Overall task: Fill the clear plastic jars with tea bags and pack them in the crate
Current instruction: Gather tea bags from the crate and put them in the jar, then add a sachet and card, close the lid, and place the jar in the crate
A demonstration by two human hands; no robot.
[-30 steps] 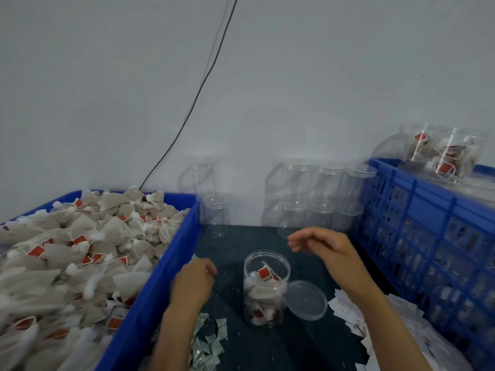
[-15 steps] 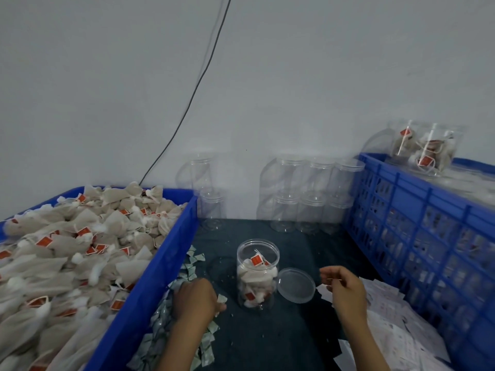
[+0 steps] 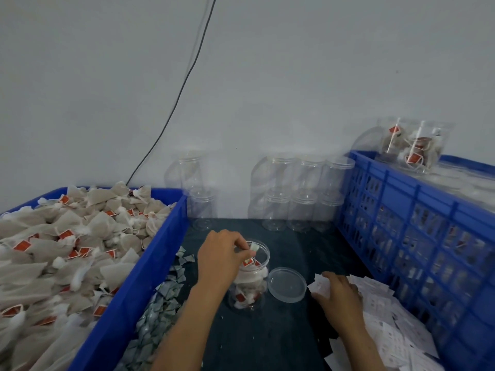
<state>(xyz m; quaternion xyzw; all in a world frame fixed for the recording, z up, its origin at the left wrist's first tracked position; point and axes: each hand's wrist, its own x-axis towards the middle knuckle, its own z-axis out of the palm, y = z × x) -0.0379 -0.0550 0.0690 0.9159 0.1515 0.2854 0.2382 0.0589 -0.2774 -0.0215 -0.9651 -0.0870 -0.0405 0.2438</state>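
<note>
Clear round plastic jar (image 3: 250,283) stands open on the dark tabletop (image 3: 267,338), part full of soft mesh tea bags with red tags. Its flat clear lid (image 3: 287,284) lies just beside it on the right. My left hand (image 3: 221,257) is over the jar mouth, fingers curled, pinching a small pale sachet (image 3: 254,247); half a second ago that hand was down on the heap of crinkled greyish sachets (image 3: 160,303) by the blue bin (image 3: 139,285) of loose tea bags (image 3: 61,253). My right hand (image 3: 338,293) rests on the white paper slips (image 3: 380,311), fingers bent; whether it grips one, I cannot tell. It has slid a little further onto them. Lattice-walled blue crate (image 3: 417,236) on the right, filled jars (image 3: 413,145) on top.
</note>
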